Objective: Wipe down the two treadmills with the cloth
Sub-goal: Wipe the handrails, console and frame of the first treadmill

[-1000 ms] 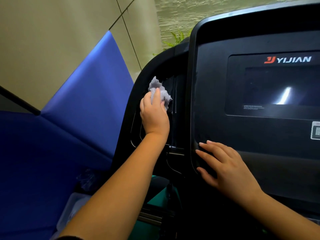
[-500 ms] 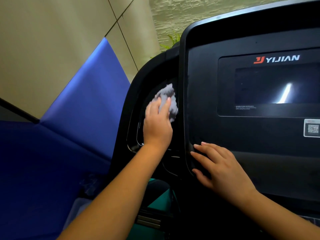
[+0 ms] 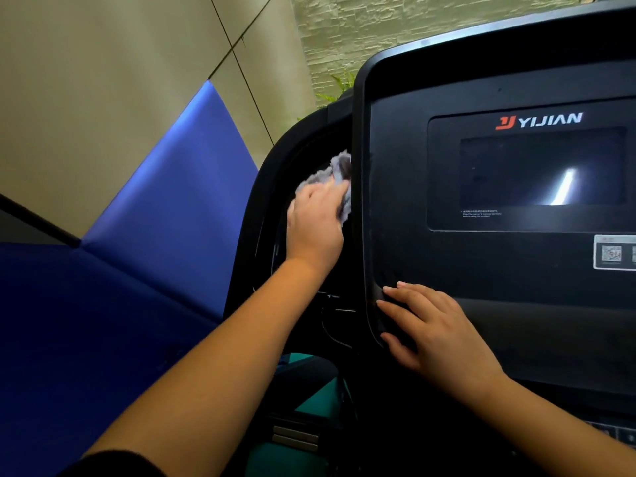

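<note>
So far: wiping is under way on one treadmill (image 3: 395, 235). No second machine is in view, so I judge it is left to do. Which surfaces are already clean I cannot tell.
Spot in hand: the dark recess (image 3: 275, 187) just left of the console frame.
Cloth (image 3: 339, 166): grey, crumpled and bunched, pressed into that recess, touching the frame's left edge and poking out above the fingertips.
Left hand (image 3: 315, 225): lies over the cloth with fairly straight fingers pressing it; thumb hidden.
Right hand (image 3: 437, 332): flat and spread, resting on the console's lower left corner, holding nothing.
Surface: matt black, with faint dusty smears along the left border; the screen (image 3: 540, 166) is dark, with one light streak.
</note>
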Demonstrator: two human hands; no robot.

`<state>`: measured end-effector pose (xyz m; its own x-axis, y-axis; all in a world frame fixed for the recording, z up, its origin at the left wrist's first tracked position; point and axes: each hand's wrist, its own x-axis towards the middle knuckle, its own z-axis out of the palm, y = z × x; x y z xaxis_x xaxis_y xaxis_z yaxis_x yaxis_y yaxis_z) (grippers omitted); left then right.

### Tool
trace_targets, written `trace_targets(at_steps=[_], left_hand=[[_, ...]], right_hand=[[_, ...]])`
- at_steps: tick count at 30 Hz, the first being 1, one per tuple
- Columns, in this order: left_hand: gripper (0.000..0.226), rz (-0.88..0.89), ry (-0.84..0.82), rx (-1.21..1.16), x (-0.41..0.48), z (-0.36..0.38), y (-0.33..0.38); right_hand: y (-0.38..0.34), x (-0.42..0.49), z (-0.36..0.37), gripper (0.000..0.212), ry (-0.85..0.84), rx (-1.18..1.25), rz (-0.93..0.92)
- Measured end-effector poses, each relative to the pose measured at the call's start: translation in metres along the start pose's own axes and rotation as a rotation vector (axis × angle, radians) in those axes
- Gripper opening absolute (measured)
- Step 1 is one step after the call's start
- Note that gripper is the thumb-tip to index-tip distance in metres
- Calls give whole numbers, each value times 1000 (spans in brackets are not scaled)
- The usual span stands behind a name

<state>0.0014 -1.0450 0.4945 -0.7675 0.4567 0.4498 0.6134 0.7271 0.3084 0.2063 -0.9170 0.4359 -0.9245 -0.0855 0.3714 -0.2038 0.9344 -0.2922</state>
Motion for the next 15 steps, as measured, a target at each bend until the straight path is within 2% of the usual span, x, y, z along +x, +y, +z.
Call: trace_targets(at_steps=[4, 6, 7, 10, 12, 15], left_hand=[[35, 22, -69, -80, -54, -5, 0], [39, -69, -168, -186, -65, -17, -1], [42, -152, -167, -259, -64, -25, -2], [44, -322, 123, -380, -45, -37, -4], [37, -330, 259, -377, -29, -31, -5], [35, -240, 182, -235, -19, -6, -2]], right_hand=[[0, 0, 1, 44, -1, -3, 1], [0, 0, 2, 43, 11, -2, 1], [0, 0, 2, 43, 15, -2, 0], [0, 0, 1, 44, 13, -3, -6], [0, 0, 1, 44, 1, 0, -5], [1, 0, 2, 44, -6, 5, -1]])
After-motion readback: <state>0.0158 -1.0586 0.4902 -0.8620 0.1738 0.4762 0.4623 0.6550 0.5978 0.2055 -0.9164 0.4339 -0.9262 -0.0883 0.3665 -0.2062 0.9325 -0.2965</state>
